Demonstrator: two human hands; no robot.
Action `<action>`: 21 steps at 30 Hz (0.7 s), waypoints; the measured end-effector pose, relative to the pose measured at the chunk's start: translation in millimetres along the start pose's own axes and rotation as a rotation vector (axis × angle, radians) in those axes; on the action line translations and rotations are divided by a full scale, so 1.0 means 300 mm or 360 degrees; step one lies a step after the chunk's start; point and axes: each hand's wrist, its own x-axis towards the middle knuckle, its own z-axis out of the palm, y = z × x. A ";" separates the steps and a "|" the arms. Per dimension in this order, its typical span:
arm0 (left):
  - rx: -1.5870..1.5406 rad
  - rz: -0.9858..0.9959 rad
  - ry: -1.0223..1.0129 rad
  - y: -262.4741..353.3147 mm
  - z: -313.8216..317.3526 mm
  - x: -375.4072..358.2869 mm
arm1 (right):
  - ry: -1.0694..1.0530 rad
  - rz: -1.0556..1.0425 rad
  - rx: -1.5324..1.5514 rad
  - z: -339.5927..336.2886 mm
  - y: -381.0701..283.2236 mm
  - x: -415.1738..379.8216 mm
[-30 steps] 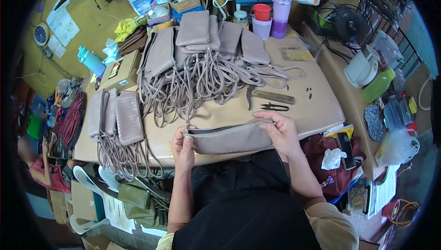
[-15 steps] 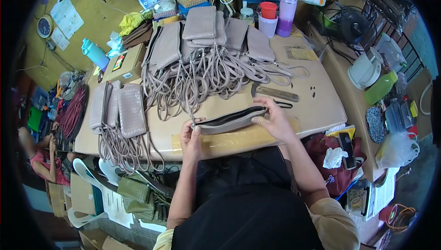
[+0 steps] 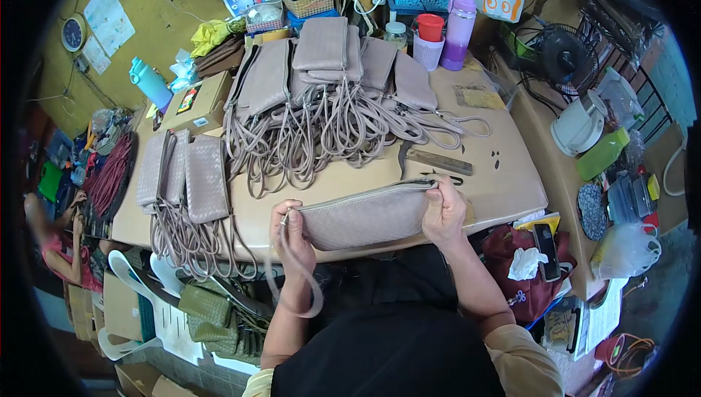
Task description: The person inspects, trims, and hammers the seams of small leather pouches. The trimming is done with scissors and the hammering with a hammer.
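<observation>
Between my two hands a taupe zippered pouch [image 3: 365, 218] is stretched out, its broad side facing me and its zipper along the top edge. My left hand [image 3: 293, 235] pinches the left top corner, where a wrist strap [image 3: 312, 291] hangs in a loop over my wrist. At the opposite corner my right hand [image 3: 444, 211] grips the pouch with the thumb on the near side. Just beyond it on the table [image 3: 504, 185] lie a wooden-handled tool [image 3: 438, 162] and a small dark tool [image 3: 445, 178], partly hidden by my right hand.
Finished-looking taupe pouches [image 3: 321, 50] with tangled straps are piled at the back. A smaller stack [image 3: 207, 178] lies at the left edge. A purple bottle [image 3: 458, 36] stands behind. A maroon bag [image 3: 511, 273] sits at my right. Another person [image 3: 66, 251] is far left.
The pouch has turned from showing its open zipper mouth to showing its broad side, pulled nearer to me. Its strap now hangs over my left wrist.
</observation>
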 end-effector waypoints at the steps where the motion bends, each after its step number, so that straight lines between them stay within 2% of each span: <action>1: -0.0040 -0.0060 -0.0052 0.006 0.004 0.002 | 0.0003 -0.0001 -0.0006 0.000 0.000 0.005; 3: -0.0172 -0.0067 0.0006 0.009 0.026 0.007 | 0.0055 -0.0325 -0.0091 0.005 0.002 0.022; 5: -0.0448 -0.0077 0.0043 -0.018 0.027 0.023 | 0.0049 -0.0314 -0.0093 0.002 -0.004 0.026; 7: -0.0295 -0.0105 -0.0079 -0.006 -0.052 0.054 | 0.0046 -0.0294 -0.0089 0.011 -0.004 0.023; 9: 0.1469 -0.0012 -0.0884 0.056 -0.154 0.090 | 0.0126 -0.0233 -0.0175 0.030 0.013 0.004; 10: 0.2106 -0.0369 -0.1240 0.151 -0.165 0.108 | 0.0131 -0.0234 -0.0174 0.045 0.022 -0.001; 11: 0.1707 -0.0377 -0.1396 0.203 -0.183 0.105 | 0.0129 -0.0330 -0.0222 0.060 0.031 -0.006; 13: 0.0929 -0.0605 -0.1335 0.313 -0.159 0.083 | 0.0121 -0.0436 -0.0246 0.082 0.028 0.005; 14: 0.0942 -0.0608 -0.1314 0.349 -0.123 0.061 | 0.0111 -0.0529 -0.0273 0.090 0.010 0.016; 16: -0.0028 -0.0334 -0.0721 0.378 0.019 0.007 | 0.0095 -0.0660 -0.0287 0.114 -0.023 0.039; 17: 0.0569 0.0426 -0.0306 0.307 0.093 0.011 | 0.0083 -0.0665 -0.0256 0.126 -0.037 0.048; 19: 0.1703 0.1153 -0.0175 0.348 0.070 0.057 | 0.0038 -0.0770 -0.0264 0.139 -0.063 0.072; 21: 0.1743 0.0310 -0.0478 0.455 0.009 0.079 | 0.0050 -0.0831 -0.0292 0.134 -0.084 0.107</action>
